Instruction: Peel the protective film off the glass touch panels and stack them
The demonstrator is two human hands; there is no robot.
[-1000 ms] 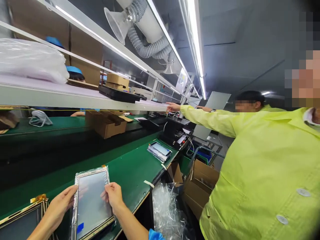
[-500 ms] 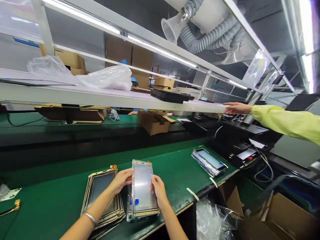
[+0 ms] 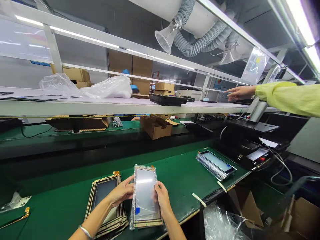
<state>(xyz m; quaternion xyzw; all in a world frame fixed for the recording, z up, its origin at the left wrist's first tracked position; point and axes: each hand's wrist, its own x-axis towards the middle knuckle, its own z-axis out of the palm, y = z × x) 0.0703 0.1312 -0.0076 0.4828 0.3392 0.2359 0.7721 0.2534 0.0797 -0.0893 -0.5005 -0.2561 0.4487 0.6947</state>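
Observation:
A flat display panel [image 3: 145, 196] with a shiny plastic film and a small blue tab lies between my hands above the green bench top [image 3: 62, 206]. My left hand [image 3: 122, 192] grips its left edge, fingers curled round it. My right hand [image 3: 162, 197] holds the right edge the same way. Just left of the panel sits a stack of similar gold-edged panels [image 3: 106, 201], partly under my left forearm.
A second stack of panels [image 3: 215, 164] lies at the bench's right end beside black equipment [image 3: 250, 146]. A co-worker's yellow-green sleeve [image 3: 287, 98] and hand [image 3: 237, 92] reach to the upper shelf [image 3: 100, 105]. Cardboard trays [image 3: 156, 126] stand behind; cardboard boxes and plastic bags lie low on the right.
The view has swung left and the co-worker's body has left the frame. The co-worker's hand has risen from the shelf edge. My hands still hold the panel.

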